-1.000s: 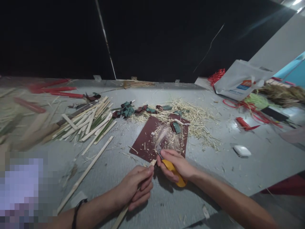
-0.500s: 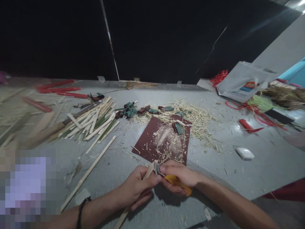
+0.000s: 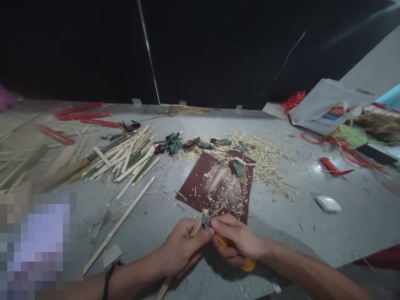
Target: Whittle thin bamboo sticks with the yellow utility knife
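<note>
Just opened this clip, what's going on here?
The person's left hand grips a pale bamboo strip, and the right hand holds a yellow-handled craft knife with its blade at the strip's upper end. Both hands are just in front of a dark red cutting mat strewn with pale shavings. More bamboo strips lie piled to the left on the grey table.
</note>
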The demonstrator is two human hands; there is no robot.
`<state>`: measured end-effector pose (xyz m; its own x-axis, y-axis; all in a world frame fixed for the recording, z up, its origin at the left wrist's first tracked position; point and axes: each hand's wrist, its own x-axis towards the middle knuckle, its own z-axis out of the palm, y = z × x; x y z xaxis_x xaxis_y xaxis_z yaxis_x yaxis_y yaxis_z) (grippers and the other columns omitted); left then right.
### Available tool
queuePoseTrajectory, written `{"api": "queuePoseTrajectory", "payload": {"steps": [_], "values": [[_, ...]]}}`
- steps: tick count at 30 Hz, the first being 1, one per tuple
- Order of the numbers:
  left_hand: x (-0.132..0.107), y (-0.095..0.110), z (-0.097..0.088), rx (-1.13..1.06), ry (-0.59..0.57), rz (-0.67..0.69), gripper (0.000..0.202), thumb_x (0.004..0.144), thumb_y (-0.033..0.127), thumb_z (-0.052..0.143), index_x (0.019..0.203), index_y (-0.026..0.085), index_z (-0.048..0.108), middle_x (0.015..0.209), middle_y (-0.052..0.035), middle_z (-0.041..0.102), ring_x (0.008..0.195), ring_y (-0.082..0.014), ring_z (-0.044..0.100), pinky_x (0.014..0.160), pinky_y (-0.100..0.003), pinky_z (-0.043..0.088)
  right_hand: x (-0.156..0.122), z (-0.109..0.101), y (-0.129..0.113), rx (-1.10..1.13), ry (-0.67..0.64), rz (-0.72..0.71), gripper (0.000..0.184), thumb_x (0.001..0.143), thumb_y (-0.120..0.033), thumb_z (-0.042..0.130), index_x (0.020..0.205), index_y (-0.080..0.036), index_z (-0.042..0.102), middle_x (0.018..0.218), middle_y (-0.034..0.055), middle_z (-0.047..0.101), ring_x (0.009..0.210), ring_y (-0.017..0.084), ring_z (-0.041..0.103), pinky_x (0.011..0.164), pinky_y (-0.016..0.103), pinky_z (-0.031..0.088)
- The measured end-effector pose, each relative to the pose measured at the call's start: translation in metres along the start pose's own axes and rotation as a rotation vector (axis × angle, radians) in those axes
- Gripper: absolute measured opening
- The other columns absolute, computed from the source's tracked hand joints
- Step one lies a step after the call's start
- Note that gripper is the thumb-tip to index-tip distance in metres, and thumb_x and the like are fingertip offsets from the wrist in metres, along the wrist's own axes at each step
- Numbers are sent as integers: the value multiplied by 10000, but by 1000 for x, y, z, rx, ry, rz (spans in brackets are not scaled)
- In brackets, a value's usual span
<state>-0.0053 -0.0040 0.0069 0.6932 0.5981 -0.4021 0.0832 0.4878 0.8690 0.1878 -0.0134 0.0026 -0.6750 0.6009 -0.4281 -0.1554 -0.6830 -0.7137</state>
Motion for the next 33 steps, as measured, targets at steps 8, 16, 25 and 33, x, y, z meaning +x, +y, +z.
{"api": "queuePoseTrajectory", "payload": {"steps": [8, 16, 25, 33], "values": [[1, -2, 7, -124, 109, 104, 599, 768, 693, 756, 614, 195, 461, 457, 110, 304, 398, -40, 180, 392, -205, 99, 4, 15, 12, 7, 161, -80, 624, 790, -828, 669, 786, -229, 492, 450, -137, 373, 328, 50, 213, 289, 157, 234], [2, -3, 6, -80, 144, 123, 611, 783, 707, 736, 605, 179, 483, 491, 87, 344, 442, -49, 232, 419, -206, 165, 6, 29, 15, -12, 262, -140, 658, 779, -867, 629, 744, -228, 478, 450, -130, 361, 337, 45, 214, 302, 148, 232], [3, -4, -3, -89, -7, 34, 701, 835, 844, 546, 672, 164, 602, 319, 70, 393, 221, -66, 275, 245, -178, 164, 16, -1, 14, 86, -66, -145, 537, 902, -679, 613, 737, -168, 608, 429, -44, 528, 294, 108, 463, 308, 200, 426], [5, -5, -5, -102, 9, 44, 687, 855, 825, 546, 689, 161, 603, 312, 76, 388, 223, -65, 294, 246, -158, 159, 9, 3, 9, 86, -20, -79, 501, 902, -688, 658, 834, -199, 575, 433, -118, 423, 284, 60, 279, 274, 160, 285]]}}
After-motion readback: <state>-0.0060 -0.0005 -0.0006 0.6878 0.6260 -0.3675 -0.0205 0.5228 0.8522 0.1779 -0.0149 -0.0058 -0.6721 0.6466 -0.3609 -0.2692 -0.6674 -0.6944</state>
